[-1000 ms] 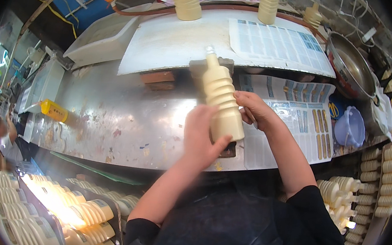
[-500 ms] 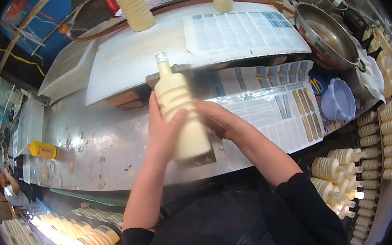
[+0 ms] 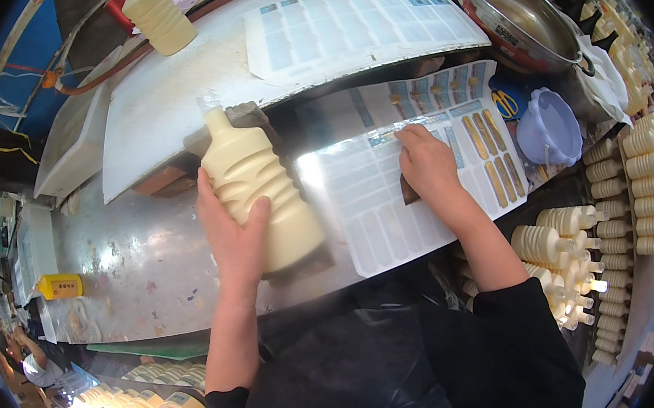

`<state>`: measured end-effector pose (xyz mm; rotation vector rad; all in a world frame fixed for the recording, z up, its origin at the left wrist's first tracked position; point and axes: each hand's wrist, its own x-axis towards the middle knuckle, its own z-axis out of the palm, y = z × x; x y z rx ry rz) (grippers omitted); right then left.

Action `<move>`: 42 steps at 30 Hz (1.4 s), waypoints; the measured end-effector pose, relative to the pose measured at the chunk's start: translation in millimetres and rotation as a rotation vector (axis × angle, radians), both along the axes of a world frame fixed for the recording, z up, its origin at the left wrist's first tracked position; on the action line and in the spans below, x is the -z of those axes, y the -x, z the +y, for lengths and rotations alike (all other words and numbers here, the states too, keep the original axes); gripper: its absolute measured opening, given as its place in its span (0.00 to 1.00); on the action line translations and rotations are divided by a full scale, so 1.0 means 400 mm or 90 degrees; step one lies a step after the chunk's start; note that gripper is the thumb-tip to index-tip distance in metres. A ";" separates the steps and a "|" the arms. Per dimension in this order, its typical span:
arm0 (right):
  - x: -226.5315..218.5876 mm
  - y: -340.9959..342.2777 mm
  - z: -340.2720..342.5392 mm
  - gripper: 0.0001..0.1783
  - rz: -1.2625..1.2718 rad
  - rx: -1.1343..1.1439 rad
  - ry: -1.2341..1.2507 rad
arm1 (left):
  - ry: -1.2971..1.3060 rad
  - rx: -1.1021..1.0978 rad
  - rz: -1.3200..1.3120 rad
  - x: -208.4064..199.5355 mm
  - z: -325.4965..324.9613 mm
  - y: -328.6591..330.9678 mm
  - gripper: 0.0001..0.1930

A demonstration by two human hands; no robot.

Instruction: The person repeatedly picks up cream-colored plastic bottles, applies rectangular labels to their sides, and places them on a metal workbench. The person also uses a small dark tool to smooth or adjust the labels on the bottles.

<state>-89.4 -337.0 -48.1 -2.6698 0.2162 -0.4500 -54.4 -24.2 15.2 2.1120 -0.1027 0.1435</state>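
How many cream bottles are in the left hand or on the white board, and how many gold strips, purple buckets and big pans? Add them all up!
Cream bottles: 3 (1 in the left hand, 2 on the white board)
Gold strips: 6
Purple bucket: 1
Big pan: 1
Total: 11

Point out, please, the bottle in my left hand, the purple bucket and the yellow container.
Held bottle (image 3: 272, 184), head view: on its ribbed body.
Purple bucket (image 3: 531, 139), head view: on its side wall.
Yellow container (image 3: 61, 287), head view: on its side.

A purple bucket (image 3: 548, 128) sits right of the right hand (image 3: 431, 167), a metal pan (image 3: 521, 21) beyond, a yellow container (image 3: 61, 286) far left.
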 end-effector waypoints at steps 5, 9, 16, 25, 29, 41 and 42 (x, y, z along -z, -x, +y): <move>0.019 -0.009 -0.011 0.17 0.215 0.064 0.029 | -0.013 -0.010 -0.001 -0.004 0.001 0.017 0.47; -0.010 0.081 0.041 0.21 0.289 -0.045 0.097 | 0.000 0.002 0.000 0.024 0.009 0.036 0.46; -0.054 0.125 0.004 0.24 0.194 -0.084 0.072 | 0.072 0.007 0.015 0.032 0.016 0.097 0.50; -0.075 0.290 0.093 0.32 0.237 -0.233 0.145 | -0.036 0.131 -0.066 0.079 0.065 0.135 0.59; -0.017 0.210 0.051 0.30 0.056 -0.221 0.112 | -0.094 0.088 -0.084 0.071 0.054 0.123 0.61; -0.006 0.387 0.061 0.21 0.087 -0.337 0.235 | -0.080 0.148 -0.178 0.056 0.083 0.112 0.51; -0.004 0.391 0.048 0.20 0.060 -0.364 0.230 | -0.026 0.135 -0.165 0.063 0.085 0.109 0.49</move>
